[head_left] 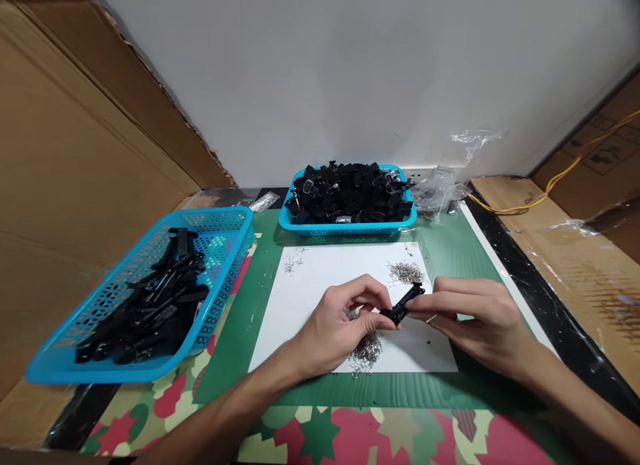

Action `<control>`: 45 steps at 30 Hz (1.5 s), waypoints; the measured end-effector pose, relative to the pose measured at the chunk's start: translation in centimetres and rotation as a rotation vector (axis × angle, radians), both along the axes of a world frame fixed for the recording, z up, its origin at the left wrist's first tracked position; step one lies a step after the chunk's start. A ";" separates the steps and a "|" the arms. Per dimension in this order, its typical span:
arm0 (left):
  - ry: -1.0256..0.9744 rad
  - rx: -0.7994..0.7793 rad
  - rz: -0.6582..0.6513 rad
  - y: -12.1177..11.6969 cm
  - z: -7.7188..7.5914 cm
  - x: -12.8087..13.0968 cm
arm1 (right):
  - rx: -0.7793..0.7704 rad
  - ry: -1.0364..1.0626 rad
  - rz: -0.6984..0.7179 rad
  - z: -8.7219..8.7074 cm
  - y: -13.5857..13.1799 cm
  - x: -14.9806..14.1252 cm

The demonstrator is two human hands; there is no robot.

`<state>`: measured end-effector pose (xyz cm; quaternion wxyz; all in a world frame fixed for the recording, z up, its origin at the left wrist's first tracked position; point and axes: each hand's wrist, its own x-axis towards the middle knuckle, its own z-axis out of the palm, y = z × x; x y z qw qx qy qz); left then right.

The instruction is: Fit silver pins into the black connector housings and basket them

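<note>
Over the white sheet (310, 298), my left hand (345, 312) pinches a small black plastic part (407, 302) between thumb and fingers. From the other side, my right hand (475, 312) has its fingertips closed at the same part. A thin pale metal piece pokes out below the right fingertips; its kind is too small to tell. Beneath my left hand lies a pile of small bent metal wire pieces (367, 352), partly hidden by that hand. Another heap of fine metal pieces (407, 272) sits just beyond the black part.
A blue basket (235, 252) at the left holds long black parts. Another blue basket (350, 232), heaped with black pieces, stands by the wall. Plastic bags (440, 188) lie to its right. Cardboard (75, 118) walls the left side; a yellow cable (553, 178) runs at right.
</note>
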<state>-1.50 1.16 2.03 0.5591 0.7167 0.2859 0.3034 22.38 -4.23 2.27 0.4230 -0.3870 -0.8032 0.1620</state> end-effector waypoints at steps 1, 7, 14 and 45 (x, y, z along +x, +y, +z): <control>0.012 0.003 -0.007 0.1 0.1 0.0 | -0.003 -0.006 0.010 0.0 0.1 0.1; 0.183 0.472 -0.031 0.9 -0.2 -0.5 | -0.187 -0.089 0.064 -0.3 0.3 0.5; 0.257 0.597 -0.054 0.7 -1.0 -0.3 | -0.345 -0.162 0.017 0.4 0.6 0.4; 0.287 0.732 -0.024 0.3 -2.8 -0.2 | -0.195 0.132 -0.219 -1.1 -0.7 -3.8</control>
